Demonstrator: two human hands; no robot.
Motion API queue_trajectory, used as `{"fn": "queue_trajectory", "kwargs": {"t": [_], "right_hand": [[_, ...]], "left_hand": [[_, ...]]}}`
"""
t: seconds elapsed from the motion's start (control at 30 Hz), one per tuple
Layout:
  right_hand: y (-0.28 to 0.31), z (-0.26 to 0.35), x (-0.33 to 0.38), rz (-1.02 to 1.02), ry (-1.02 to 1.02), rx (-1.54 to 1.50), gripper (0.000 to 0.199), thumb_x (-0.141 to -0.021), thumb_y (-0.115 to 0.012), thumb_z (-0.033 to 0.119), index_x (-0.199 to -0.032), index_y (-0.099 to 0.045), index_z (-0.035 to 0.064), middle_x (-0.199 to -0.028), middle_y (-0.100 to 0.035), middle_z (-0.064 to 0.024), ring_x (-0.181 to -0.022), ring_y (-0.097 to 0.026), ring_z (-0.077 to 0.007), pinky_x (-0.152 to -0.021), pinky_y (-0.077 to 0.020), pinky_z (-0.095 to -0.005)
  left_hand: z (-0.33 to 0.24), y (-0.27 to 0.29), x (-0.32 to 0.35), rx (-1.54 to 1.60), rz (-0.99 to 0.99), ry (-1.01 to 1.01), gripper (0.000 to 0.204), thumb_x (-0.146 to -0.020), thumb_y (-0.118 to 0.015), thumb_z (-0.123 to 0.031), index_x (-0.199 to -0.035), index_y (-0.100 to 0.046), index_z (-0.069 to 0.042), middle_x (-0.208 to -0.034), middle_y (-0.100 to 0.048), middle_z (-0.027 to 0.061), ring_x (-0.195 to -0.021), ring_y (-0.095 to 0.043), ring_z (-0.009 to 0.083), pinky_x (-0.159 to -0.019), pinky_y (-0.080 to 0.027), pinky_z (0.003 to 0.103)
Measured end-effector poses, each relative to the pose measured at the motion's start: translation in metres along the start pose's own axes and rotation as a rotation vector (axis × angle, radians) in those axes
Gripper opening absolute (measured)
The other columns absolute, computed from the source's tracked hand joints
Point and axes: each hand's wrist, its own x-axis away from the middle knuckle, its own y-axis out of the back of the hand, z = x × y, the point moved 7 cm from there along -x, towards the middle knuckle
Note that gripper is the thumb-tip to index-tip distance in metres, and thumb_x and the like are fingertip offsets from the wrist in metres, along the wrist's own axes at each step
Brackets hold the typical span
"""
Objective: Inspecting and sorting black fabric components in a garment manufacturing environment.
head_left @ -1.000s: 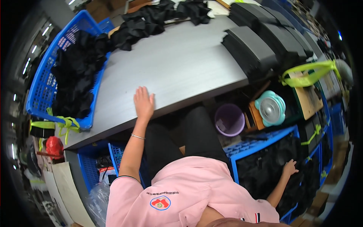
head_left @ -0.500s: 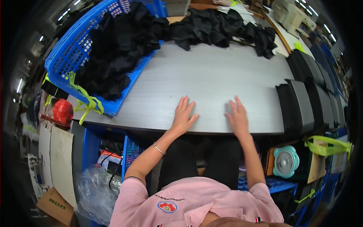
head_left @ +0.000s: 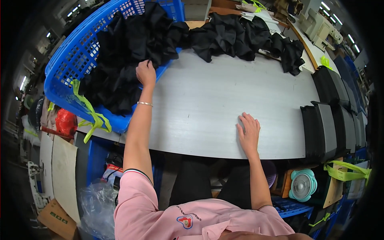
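My left hand [head_left: 146,74] reaches over the near right side of a blue plastic basket [head_left: 64,78]. Its fingers are curled closed at the heap of black cloth [head_left: 136,44] filling the basket, pinching a piece of it. A metal bangle circles that wrist. On the grey tabletop [head_left: 200,96] rests my right hand [head_left: 250,134], open, palm down, with fingers slightly bent and nothing in them. More black cloth pieces [head_left: 232,36] lie bunched along the far edge of the table, running from the basket toward the right.
Neat stacks of black and grey folded pieces [head_left: 320,130] stand at the right edge. Behind them are a sewing machine [head_left: 320,30] and white sheets. Yellow-green strips [head_left: 94,120] are tied to the basket. Below the table are a turquoise fan [head_left: 303,185] and a clear plastic bag [head_left: 98,204].
My left hand has moved from the table's near edge up and left to the basket and closed on black cloth. The right hand stays on the tabletop. The view has shifted slightly.
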Motion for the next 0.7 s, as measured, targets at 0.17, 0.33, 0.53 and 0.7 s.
{"fn": "queue_trajectory", "kwargs": {"t": [0.17, 0.33, 0.53, 0.7], "right_hand": [[0.007, -0.011, 0.006, -0.036, -0.005, 0.063, 0.032, -0.09, -0.064, 0.013, -0.121, -0.062, 0.0051, -0.135, -0.057, -0.0115, -0.128, -0.049, -0.0294, -0.112, -0.0284, -0.0469], [0.02, 0.024, 0.019, -0.199, 0.057, -0.196, 0.044, -0.081, -0.072, 0.005, -0.123, -0.06, 0.0026, -0.133, -0.058, -0.015, -0.118, -0.057, -0.032, -0.097, -0.0445, -0.0405], [0.024, 0.063, 0.052, -0.224, -0.008, -0.325, 0.026, -0.084, -0.069, 0.002, -0.109, -0.062, 0.0028, -0.108, -0.063, -0.0137, -0.093, -0.063, -0.0312, -0.079, -0.0498, -0.037], [0.053, 0.053, 0.071, -0.274, -0.254, -0.623, 0.002, -0.093, -0.057, -0.001, -0.092, -0.059, -0.0013, -0.086, -0.059, -0.01, -0.071, -0.062, -0.0165, -0.062, -0.0476, -0.0299]], "left_hand": [[-0.08, 0.018, 0.11, 0.409, -0.055, -0.175, 0.015, -0.088, -0.059, -0.01, -0.099, -0.068, -0.002, -0.102, -0.067, 0.0126, -0.095, -0.06, 0.0323, -0.085, -0.047, 0.04], [-0.146, 0.068, 0.226, 0.665, 0.208, -0.144, 0.018, -0.081, -0.055, 0.001, -0.094, -0.067, -0.002, -0.1, -0.068, 0.0116, -0.096, -0.061, 0.0292, -0.087, -0.049, 0.037], [-0.185, 0.104, 0.322, 0.879, 0.462, -0.162, 0.027, -0.073, -0.048, 0.008, -0.091, -0.066, 0.0, -0.105, -0.066, 0.0145, -0.101, -0.062, 0.0318, -0.09, -0.049, 0.039], [-0.164, 0.111, 0.33, 0.642, 0.248, -0.004, 0.038, -0.077, -0.05, 0.01, -0.11, -0.062, -0.004, -0.122, -0.059, 0.015, -0.116, -0.051, 0.0326, -0.097, -0.043, 0.041]]}}
